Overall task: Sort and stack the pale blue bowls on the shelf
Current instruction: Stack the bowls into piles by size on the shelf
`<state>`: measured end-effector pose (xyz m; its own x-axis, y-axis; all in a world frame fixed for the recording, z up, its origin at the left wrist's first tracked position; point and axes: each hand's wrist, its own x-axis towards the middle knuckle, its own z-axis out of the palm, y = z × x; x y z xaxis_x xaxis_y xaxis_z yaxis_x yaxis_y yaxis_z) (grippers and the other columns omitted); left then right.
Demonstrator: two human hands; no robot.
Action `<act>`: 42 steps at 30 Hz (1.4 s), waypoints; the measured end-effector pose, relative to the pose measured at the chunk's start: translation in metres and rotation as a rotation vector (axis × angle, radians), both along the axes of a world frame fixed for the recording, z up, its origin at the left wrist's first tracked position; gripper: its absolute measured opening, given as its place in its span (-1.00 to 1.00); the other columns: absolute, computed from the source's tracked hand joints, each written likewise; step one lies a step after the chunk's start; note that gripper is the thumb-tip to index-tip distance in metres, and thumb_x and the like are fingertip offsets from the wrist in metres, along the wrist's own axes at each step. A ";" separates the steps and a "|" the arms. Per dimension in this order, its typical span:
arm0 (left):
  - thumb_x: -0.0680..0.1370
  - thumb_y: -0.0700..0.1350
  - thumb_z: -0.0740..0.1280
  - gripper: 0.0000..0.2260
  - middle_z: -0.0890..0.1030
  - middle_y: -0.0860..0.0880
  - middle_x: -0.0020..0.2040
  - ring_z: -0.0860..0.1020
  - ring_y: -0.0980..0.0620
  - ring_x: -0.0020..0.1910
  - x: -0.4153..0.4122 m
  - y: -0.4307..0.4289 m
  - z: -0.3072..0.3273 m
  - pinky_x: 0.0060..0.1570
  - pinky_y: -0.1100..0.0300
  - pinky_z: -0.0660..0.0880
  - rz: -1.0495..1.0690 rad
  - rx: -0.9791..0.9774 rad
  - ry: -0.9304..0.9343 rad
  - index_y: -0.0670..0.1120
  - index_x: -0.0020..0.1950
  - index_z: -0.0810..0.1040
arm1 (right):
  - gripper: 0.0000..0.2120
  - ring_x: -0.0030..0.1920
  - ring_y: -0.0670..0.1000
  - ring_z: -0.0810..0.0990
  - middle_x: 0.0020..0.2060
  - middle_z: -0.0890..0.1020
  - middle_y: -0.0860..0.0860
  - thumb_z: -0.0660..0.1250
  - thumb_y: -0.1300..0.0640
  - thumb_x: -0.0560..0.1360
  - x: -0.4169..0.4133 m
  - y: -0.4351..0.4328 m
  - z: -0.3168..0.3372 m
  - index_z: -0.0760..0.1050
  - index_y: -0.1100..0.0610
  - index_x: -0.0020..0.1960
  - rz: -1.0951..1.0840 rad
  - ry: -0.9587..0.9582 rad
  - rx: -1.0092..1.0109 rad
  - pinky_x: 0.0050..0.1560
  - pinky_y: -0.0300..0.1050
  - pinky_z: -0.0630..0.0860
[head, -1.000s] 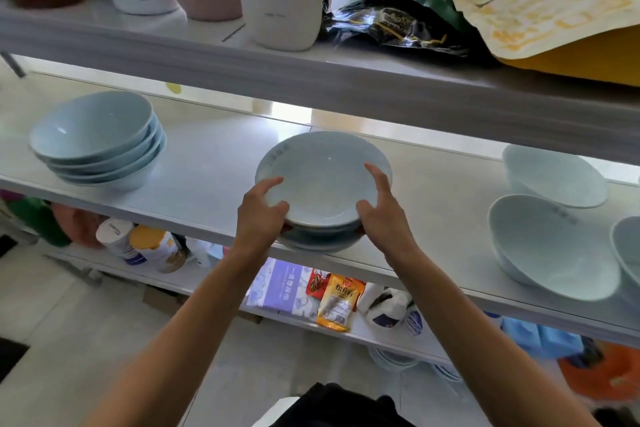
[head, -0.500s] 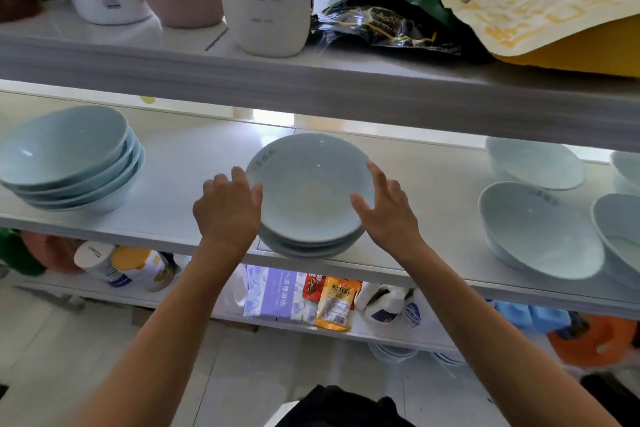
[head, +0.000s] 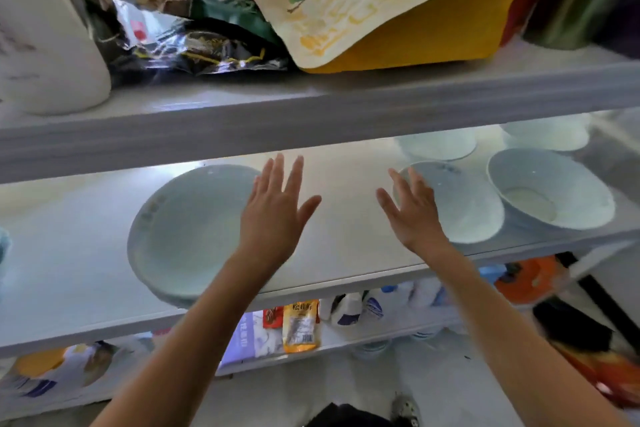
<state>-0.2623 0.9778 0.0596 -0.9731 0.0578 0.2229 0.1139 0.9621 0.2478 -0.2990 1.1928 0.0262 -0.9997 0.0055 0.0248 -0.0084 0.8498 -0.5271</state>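
While the pale blue stack (head: pixel 187 229) sits left of centre on the middle shelf (head: pixel 346 246), seemingly one bowl nested in another, the nearest loose bowl (head: pixel 464 208) lies right of centre, with a second loose bowl (head: pixel 550 191) beside it and two more behind. Our left hand (head: pixel 273 218) and right hand (head: pixel 415 218) hover between, fingers spread, holding nothing. We judge the next bowl should be taken by opposite rims, lifted clear rather than dragged, kept low under the upper shelf (head: pixel 311 121), and lowered centred on the stack only if its size matches.
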 end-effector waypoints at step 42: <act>0.57 -0.40 0.18 -0.86 0.52 -0.29 -0.05 0.56 -0.20 -0.30 -0.161 0.242 0.001 -0.24 -0.07 0.58 0.482 1.586 -0.337 -0.26 0.10 0.36 | -0.37 0.45 0.04 0.24 0.48 0.21 0.07 0.21 0.20 0.55 -0.140 0.198 0.028 -0.02 0.18 0.52 -0.106 -0.003 -0.797 0.34 -0.21 0.18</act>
